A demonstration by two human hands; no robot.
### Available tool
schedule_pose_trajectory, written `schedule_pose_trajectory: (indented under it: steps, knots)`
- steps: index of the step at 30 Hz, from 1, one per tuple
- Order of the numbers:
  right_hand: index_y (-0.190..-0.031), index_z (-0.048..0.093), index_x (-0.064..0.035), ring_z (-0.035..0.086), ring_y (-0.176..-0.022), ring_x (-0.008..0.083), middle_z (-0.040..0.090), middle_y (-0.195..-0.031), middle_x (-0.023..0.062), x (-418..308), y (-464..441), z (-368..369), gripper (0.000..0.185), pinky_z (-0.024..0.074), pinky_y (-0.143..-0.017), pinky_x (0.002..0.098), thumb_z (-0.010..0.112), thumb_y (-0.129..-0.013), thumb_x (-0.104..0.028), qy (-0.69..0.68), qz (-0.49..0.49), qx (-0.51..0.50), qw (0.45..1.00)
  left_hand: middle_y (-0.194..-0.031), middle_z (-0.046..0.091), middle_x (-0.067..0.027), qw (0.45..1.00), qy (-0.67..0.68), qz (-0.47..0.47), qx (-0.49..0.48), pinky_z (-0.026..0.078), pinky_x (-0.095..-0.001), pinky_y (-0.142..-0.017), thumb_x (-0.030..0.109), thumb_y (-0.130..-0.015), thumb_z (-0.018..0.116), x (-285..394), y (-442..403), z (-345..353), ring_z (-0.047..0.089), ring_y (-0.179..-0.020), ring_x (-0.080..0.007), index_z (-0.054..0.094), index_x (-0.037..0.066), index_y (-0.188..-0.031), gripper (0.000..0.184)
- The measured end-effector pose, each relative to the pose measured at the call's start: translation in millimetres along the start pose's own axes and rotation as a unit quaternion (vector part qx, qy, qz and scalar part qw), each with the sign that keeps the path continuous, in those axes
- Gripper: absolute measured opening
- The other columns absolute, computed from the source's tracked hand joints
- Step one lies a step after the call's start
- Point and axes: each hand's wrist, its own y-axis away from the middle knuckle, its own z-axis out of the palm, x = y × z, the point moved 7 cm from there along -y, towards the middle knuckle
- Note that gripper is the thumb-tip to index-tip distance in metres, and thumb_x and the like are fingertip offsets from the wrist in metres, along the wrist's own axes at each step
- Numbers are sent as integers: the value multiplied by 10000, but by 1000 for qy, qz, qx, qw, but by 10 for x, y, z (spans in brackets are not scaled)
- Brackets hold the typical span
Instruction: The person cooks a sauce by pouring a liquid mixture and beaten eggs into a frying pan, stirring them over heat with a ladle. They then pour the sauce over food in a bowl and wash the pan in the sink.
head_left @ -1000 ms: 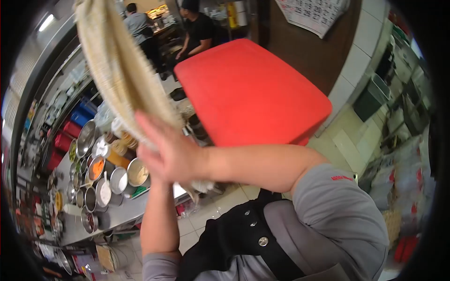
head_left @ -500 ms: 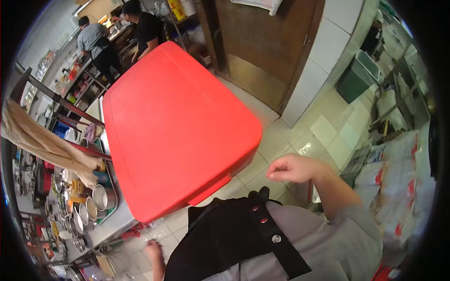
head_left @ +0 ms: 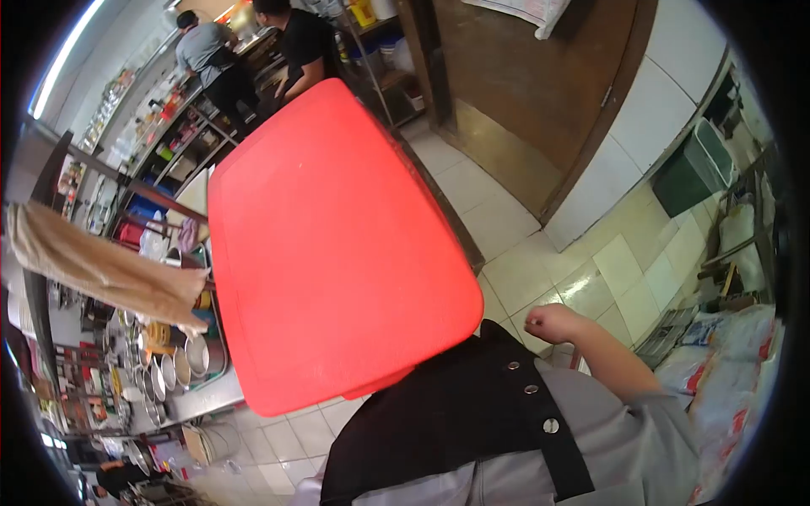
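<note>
In front of my body is a large red lid (head_left: 337, 244), flat and rounded at the corners, on a box whose dark side shows along the right edge. My right hand (head_left: 553, 323) hangs in the air to the right of its near corner, apart from it. The fingers are curled in, and I see nothing in them. My left hand is out of view. A black apron (head_left: 439, 413) with metal snaps covers my front, over a grey shirt.
Left of the lid, a metal counter (head_left: 202, 401) holds several metal pots (head_left: 173, 367); a tan cloth (head_left: 101, 261) hangs above. Two people (head_left: 295, 51) stand at a far counter. A brown door (head_left: 531, 101), a green bin (head_left: 696, 173) and plastic-wrapped packs (head_left: 734, 371) lie rightward.
The view has shifted, so the lid and doorway sit farther right. My right hand is more tightly curled and nearer my body. My left hand has left the view.
</note>
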Motion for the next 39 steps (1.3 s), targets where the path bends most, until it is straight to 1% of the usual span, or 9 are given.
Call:
schedule_pose_trajectory:
  steps: [5,13,18,20,23,29,31,36,39]
  knots:
    - [-1088,712,-111,672,-973,348,713,-1019,171,697,275,-100,368,529,-850,434,629,-879,-402,12,137,-109,984,-973,703,-148,1000,14,15,-11,518,-365,-789,219,-916,619,698,-404,360,663,-882,-242,681,9,-1093,282]
    - [-1084,700,-89,690,-899,315,729,-968,137,1474,-619,-1089,337,541,-804,404,649,-902,-368,20,-26,-30,999,-1028,703,-164,998,40,44,-24,511,-371,-846,230,-901,629,1860,-153,1939,664,-950,-263,685,24,-1120,305]
    - [-1029,706,-91,672,-872,350,717,-940,156,2389,-694,-1900,295,540,-783,411,652,-897,-349,52,-6,-28,998,-1062,703,-174,996,30,69,-38,507,-375,-881,236,-892,636,2545,276,2914,665,-993,-275,687,34,-1137,322]
    - [-1020,706,-61,693,-844,286,723,-913,144,2552,-722,-2227,308,543,-766,388,676,-887,-337,21,-15,-19,999,-1075,703,-178,995,29,86,-37,505,-377,-895,239,-888,638,2786,405,3175,665,-1010,-280,688,38,-1144,329]
    - [-1039,695,-23,689,-810,204,727,-890,115,2402,-1010,-2661,293,542,-735,348,692,-892,-276,-89,-39,-28,995,-1095,703,-184,994,29,102,-26,503,-380,-916,242,-883,642,3107,546,3459,665,-1035,-288,690,44,-1154,340]
    - [-1070,674,16,645,-763,145,704,-877,75,943,-1920,-3225,249,533,-703,304,672,-921,-184,-99,-207,-82,970,-1148,697,-193,991,87,100,34,495,-387,-961,264,-875,636,3308,408,3943,662,-1093,-308,696,63,-1171,362]
    - [-1086,673,20,625,-756,131,688,-861,47,552,-2280,-3315,254,531,-706,294,666,-926,-177,-94,-231,-124,960,-1146,693,-195,997,8,74,8,499,-411,-950,299,-896,585,3538,465,4017,653,-1096,-332,709,73,-1135,352]
    - [-1081,685,2,649,-790,165,704,-873,81,9,-3287,-3620,281,533,-741,315,680,-913,-224,69,-247,-114,960,-1112,682,-224,990,-94,63,-87,488,-468,-940,452,-923,502,3952,291,4191,628,-1083,-394,733,53,-1022,471]
    - [-1060,710,-45,682,-877,247,725,-950,127,251,-4055,-3662,305,537,-818,358,679,-901,-304,194,-181,-99,959,-1117,706,-170,990,-100,4,-95,509,-429,-936,360,-866,602,3894,-176,4360,663,-1083,-290,746,135,-1063,332]
